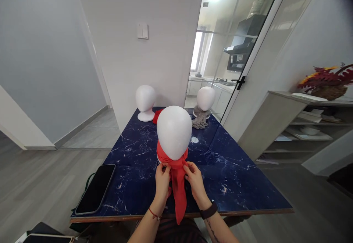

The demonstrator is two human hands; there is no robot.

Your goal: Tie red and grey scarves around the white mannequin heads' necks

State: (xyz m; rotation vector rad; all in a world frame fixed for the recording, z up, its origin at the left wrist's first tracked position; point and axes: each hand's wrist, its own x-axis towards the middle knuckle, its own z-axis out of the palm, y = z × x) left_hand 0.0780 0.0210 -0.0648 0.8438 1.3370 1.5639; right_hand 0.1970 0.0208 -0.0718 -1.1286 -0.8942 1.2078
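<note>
A white foam mannequin head (pixel 174 132) stands near the front of a dark blue marble table (pixel 242 184). A red scarf (pixel 178 184) is wrapped round its neck, and its ends hang down past the table's front edge. My left hand (pixel 162 182) pinches the scarf at the left of the knot. My right hand (pixel 195 180) pinches it at the right. Both hands are closed on the red cloth just below the head.
A black phone (pixel 96 188) lies at the table's left front edge. Two more white heads stand at the back: one at the left (pixel 145 101) beside a red cloth (pixel 157 115), one at the right (pixel 205 99) on a grey scarf (pixel 200 120). Shelving (pixel 303 125) stands at the right.
</note>
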